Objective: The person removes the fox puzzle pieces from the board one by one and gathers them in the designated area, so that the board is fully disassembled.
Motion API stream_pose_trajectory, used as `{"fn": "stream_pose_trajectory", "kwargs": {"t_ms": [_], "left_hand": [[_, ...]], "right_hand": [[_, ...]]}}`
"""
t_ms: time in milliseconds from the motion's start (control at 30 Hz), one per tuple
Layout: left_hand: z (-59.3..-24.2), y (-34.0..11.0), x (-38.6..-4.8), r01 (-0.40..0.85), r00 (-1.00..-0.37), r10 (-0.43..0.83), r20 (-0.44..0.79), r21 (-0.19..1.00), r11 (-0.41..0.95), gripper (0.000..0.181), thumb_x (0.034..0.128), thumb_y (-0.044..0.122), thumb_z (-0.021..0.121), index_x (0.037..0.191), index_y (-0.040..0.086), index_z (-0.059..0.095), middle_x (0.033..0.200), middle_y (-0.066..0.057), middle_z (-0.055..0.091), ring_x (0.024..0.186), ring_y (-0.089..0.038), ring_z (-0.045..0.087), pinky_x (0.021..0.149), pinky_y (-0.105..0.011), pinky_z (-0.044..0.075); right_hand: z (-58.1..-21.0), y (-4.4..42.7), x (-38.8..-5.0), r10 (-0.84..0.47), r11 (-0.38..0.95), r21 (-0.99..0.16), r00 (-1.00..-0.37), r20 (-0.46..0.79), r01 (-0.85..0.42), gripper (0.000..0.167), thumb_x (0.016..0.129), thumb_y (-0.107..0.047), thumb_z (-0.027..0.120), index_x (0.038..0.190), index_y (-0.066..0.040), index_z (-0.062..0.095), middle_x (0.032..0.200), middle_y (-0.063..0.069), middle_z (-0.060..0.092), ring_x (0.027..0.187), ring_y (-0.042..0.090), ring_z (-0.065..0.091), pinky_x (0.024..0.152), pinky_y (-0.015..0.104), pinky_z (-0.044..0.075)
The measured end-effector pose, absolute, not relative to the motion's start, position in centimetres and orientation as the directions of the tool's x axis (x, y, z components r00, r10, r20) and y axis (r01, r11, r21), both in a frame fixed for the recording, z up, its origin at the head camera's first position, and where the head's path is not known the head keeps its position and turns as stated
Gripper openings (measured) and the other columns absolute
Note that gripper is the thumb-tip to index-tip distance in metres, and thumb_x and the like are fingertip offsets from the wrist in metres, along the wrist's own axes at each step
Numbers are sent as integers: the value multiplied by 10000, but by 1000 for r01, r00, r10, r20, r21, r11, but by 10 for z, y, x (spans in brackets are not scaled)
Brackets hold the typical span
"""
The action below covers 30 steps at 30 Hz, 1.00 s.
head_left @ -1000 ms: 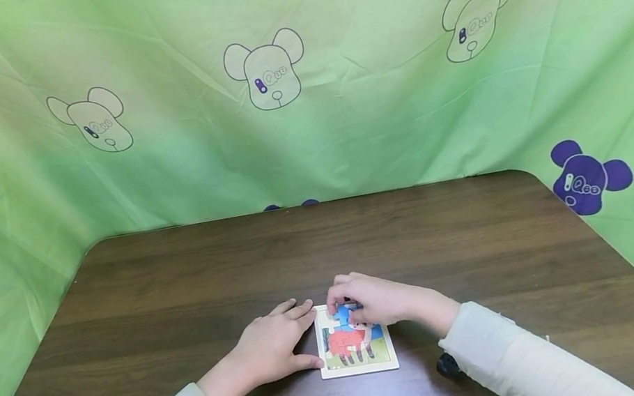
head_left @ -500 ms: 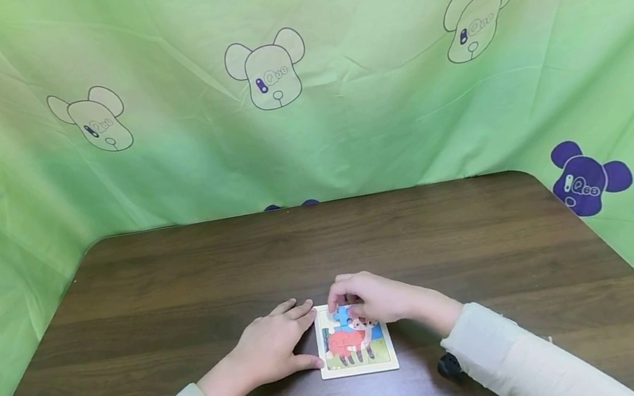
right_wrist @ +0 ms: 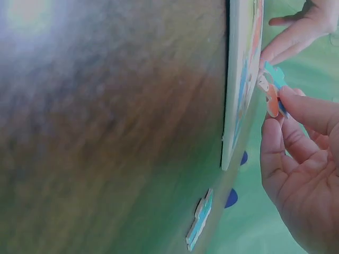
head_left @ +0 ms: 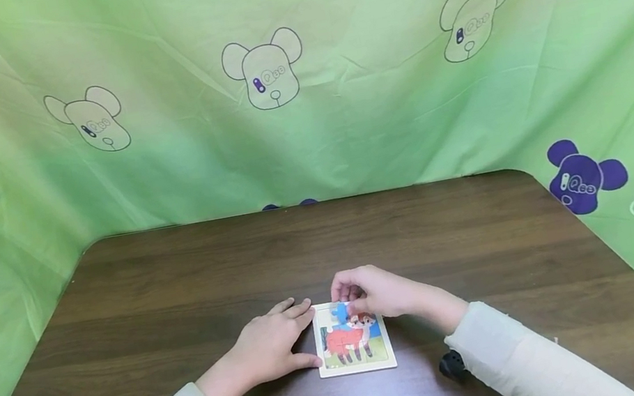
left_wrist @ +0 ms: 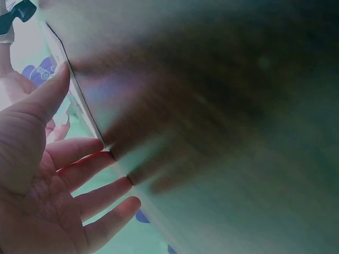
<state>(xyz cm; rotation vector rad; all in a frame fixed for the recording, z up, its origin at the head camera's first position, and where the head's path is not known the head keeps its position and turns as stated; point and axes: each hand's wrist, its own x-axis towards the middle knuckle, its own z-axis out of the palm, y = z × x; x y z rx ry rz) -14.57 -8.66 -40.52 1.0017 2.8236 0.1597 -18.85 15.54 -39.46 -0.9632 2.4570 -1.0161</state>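
A jigsaw puzzle board [head_left: 391, 355] with a pale frame lies on the table, showing a reddish four-legged animal on blue and green. Above its upper part, my right hand [head_left: 387, 290] pinches a puzzle piece [head_left: 339, 313] between thumb and fingers. In the right wrist view that piece [right_wrist: 273, 100] shows blue and orange and is tilted, off the board. My left hand [head_left: 270, 346] lies flat with fingers spread, thumb and fingertips touching the board's left edge. The left wrist view shows this hand [left_wrist: 69, 169] against the board's edge, with straight fingers.
Another loose puzzle piece [right_wrist: 200, 219] lies on the table beyond the board in the right wrist view. A small black object [head_left: 452, 366] sits at the right cuff. Brown wooden table [head_left: 227, 263] surrounds the board; a green printed curtain [head_left: 380, 123] encloses it.
My right hand has moved slightly up and right, and the pinched blue piece has tilted and lifted, uncovering more of the animal's head. The left hand has stayed at the board's edge.
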Motion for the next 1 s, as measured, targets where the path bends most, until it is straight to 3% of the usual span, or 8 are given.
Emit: {"fn": "stream_pose_trajectory", "kwargs": {"t_ms": [233,1000], "left_hand": [[-405,-87,-146,615,-770,631,-93,156,773,785,819,596,709,1425,125,546,1513,-64,506,1398,-331,471,987,-504,517],[-404,-87,-144,609,-773,627,-96,162,776,792,816,582,720,1431,118,539,1513,-62,505,1402,-324,468,995,-500,512]], "right_hand": [[-392,165,-188,-692,509,-710,-721,-2,-487,164,866,62,672,947,-79,647,838,21,641,792,46,551,753,224,509],[-392,201,-183,-604,545,-738,-797,-16,-398,121,906,14,643,967,-88,666,828,-6,626,771,93,570,697,237,505]]}}
